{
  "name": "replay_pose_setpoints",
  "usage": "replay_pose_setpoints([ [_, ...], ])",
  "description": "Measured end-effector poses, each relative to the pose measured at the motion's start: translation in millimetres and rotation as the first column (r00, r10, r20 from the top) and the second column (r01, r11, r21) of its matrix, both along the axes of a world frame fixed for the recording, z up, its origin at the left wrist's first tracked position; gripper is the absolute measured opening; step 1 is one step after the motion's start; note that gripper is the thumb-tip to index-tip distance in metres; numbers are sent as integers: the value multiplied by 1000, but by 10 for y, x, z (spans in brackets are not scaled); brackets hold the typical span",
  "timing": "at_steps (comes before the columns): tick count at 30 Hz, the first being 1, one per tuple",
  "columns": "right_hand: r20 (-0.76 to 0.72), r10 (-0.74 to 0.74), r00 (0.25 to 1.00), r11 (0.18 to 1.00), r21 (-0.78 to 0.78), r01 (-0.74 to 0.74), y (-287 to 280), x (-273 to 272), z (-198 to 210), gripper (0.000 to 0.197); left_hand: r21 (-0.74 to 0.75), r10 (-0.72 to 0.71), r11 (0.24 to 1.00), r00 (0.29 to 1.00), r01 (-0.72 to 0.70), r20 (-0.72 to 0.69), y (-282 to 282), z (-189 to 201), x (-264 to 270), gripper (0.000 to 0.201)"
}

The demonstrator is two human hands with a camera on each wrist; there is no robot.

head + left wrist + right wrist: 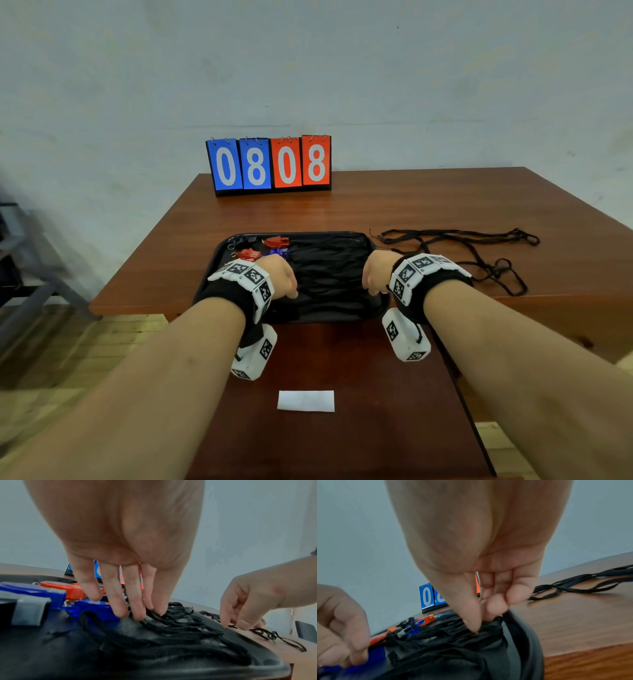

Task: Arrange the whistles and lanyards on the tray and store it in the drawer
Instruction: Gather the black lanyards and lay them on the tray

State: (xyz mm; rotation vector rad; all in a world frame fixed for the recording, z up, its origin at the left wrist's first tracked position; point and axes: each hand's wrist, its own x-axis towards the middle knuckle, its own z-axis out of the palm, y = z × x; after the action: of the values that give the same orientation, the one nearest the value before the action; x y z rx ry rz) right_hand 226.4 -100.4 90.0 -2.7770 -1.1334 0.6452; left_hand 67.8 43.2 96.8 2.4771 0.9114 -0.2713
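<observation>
Both hands (281,277) over tray (219,263) – lanyards (329,274) inside rim.

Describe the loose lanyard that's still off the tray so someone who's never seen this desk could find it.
Start at the brown wooden table and find the black tray near its front edge. Just right of the tray lies the loose lanyard, thin black cords sprawled on bare wood. Unlike the lanyards heaped in the tray, it lies outside the rim.

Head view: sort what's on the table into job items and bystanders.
Job:
black plastic tray
red plastic whistles
blue plastic whistle
black lanyards piled in tray
loose black lanyards on table

Bystanders:
blue-and-red flip scoreboard
white paper label
</observation>
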Motion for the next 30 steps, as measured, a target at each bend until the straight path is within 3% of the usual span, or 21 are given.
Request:
replay_pose_setpoints([
  [4, -117, -13, 993, 993, 112, 26, 0, 54, 106, 27, -29, 42, 999, 987, -38, 156, 24, 111, 59, 17],
  [7, -103, -46, 994, 975, 214, 67, -74, 135, 152, 27, -57, 81, 996, 954, -67, 288, -5, 104, 196, 18],
  [13, -25, -168, 985, 949, 266, 169, -433, 412, 133, 28, -133, 125, 988, 899, -75, 420, -291, 80, 677, 25],
  [19, 8, -321, 947, 914, 266, 307, -887, 818, 0, 31, -175, 67, 984, 881, 19, 469, -730, 22, 1293, 22],
  [22, -57, -316, 947, 917, 239, 320, -1033, 994, -85, 48, -170, 27, 984, 884, 60, 466, -909, -27, 1545, 15],
  [25, -125, -301, 945, 919, 227, 323, -1084, 1119, -159, 60, -194, 36, 979, 889, 60, 457, -992, -115, 1736, 21],
  [30, -85, -290, 953, 948, 115, 298, -1075, 1262, -243, 62, -230, 45, 971, 900, 62, 435, -1028, -208, 1885, 29],
])
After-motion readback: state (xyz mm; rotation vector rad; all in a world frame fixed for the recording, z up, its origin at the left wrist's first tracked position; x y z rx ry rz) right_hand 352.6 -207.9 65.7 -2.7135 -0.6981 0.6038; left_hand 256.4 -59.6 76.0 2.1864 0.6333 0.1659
